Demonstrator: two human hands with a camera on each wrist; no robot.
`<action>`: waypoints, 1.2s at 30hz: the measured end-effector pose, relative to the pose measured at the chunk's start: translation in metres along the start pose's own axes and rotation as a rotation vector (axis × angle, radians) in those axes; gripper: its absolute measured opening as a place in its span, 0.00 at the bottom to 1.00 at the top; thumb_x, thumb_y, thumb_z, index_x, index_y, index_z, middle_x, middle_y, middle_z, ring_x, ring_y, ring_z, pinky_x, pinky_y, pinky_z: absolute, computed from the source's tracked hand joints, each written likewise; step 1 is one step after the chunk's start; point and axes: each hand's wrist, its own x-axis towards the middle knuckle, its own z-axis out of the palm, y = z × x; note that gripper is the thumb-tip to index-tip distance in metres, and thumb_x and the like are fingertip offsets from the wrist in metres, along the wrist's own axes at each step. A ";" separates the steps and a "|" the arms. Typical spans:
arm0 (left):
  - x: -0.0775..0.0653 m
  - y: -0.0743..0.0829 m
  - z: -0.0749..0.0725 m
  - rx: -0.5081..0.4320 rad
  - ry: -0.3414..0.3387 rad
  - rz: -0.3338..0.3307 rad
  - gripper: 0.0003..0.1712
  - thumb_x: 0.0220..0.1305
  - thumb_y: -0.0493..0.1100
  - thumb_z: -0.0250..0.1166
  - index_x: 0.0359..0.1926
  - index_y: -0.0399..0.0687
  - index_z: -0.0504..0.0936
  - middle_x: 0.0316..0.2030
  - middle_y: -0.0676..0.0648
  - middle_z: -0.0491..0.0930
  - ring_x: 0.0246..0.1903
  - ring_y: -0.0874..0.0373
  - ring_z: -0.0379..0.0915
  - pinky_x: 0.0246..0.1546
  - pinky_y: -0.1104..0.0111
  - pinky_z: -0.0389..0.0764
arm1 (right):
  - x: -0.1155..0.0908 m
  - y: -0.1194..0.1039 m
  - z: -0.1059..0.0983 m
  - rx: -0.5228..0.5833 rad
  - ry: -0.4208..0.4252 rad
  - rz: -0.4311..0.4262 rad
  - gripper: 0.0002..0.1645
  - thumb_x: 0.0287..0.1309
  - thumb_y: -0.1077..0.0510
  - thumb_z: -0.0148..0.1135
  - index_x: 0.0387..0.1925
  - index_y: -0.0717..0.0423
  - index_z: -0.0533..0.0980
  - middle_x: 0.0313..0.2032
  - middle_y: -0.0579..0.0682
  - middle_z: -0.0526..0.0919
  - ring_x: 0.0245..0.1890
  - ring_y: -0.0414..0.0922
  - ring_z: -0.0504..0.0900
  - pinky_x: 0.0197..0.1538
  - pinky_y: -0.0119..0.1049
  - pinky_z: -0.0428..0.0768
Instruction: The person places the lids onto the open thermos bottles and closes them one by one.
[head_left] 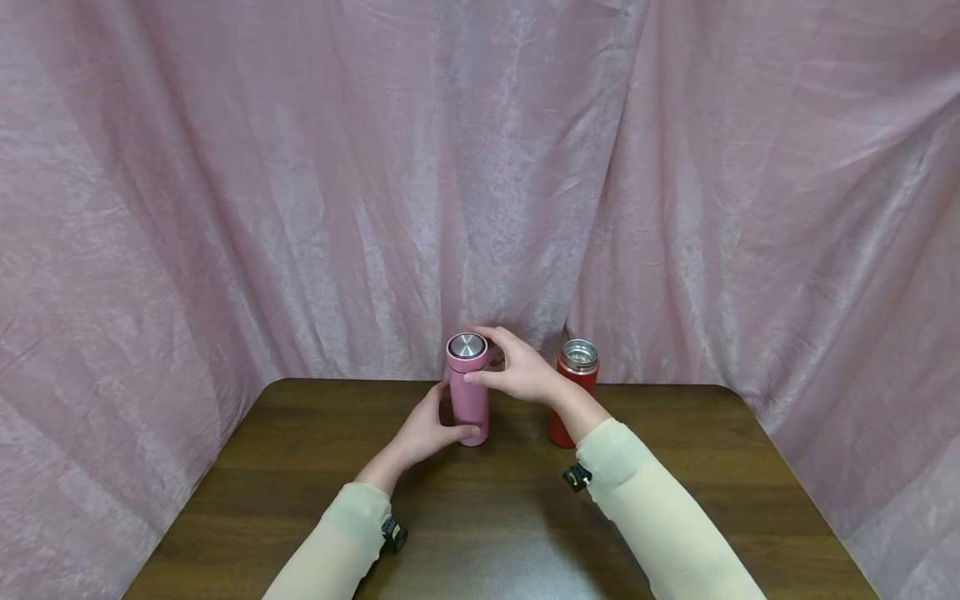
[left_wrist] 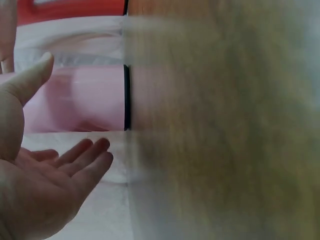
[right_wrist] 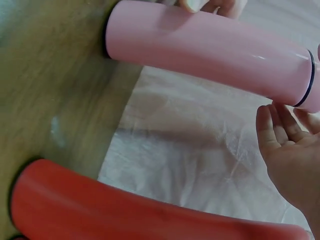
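Observation:
A pink thermos bottle (head_left: 469, 404) with a steel-topped lid (head_left: 467, 346) stands upright at the back of the table. My left hand (head_left: 426, 429) is around its lower part, thumb in front and fingers extended; in the left wrist view those fingers (left_wrist: 92, 160) are apart from the pink wall. By the lid is my right hand (head_left: 521, 367), thumb in front and other fingers behind. Its fingers (right_wrist: 280, 125) look loosely extended near the lid seam in the right wrist view. A red thermos bottle (head_left: 574, 383) without a lid stands to the right, partly behind my right wrist.
The brown wooden table (head_left: 480, 517) ends just behind the bottles. Pink curtains (head_left: 360, 208) hang behind and along both sides. A small red piece (right_wrist: 20, 237) shows at the lower left of the right wrist view; its kind is hidden.

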 end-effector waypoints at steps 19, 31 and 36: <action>-0.031 0.013 -0.005 0.083 0.047 -0.038 0.53 0.61 0.55 0.86 0.77 0.37 0.69 0.67 0.36 0.81 0.63 0.37 0.83 0.64 0.42 0.84 | -0.063 0.018 0.008 -0.027 0.034 -0.005 0.55 0.64 0.46 0.83 0.83 0.56 0.65 0.76 0.59 0.72 0.66 0.55 0.81 0.70 0.56 0.81; -0.041 0.016 -0.005 0.100 -0.037 -0.001 0.35 0.60 0.57 0.86 0.57 0.43 0.81 0.46 0.48 0.87 0.47 0.54 0.87 0.54 0.52 0.89 | -0.114 0.024 0.002 -0.082 0.007 -0.018 0.53 0.63 0.44 0.84 0.81 0.51 0.68 0.73 0.48 0.75 0.65 0.49 0.80 0.68 0.54 0.83; -0.044 0.021 0.000 0.044 -0.114 0.031 0.35 0.63 0.56 0.85 0.60 0.42 0.81 0.51 0.43 0.88 0.49 0.48 0.88 0.55 0.54 0.89 | -0.134 0.026 -0.004 -0.112 0.002 0.001 0.53 0.62 0.42 0.84 0.81 0.50 0.69 0.74 0.49 0.74 0.65 0.51 0.81 0.69 0.57 0.82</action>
